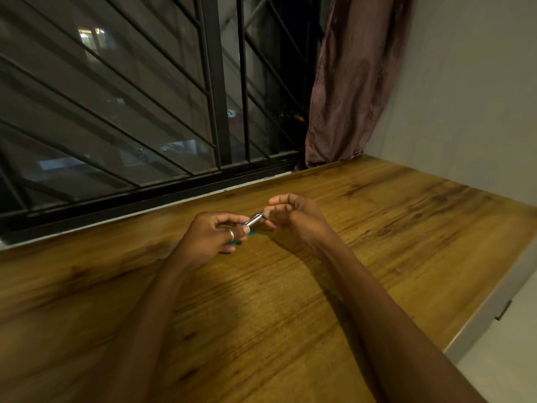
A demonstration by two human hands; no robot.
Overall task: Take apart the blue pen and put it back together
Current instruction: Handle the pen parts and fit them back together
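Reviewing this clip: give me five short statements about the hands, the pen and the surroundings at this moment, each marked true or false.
1. Both the left hand and the right hand hold the pen. True.
2. The pen lies untouched on the table. False: it is held between the two hands, over the wooden top.
3. A ring sits on a finger of the left hand. True.
4. The curtain is drawn across the whole window. False: it hangs bunched at the right side, and the barred panes are uncovered.
5. The right hand pinches the pen at its silver end. True.
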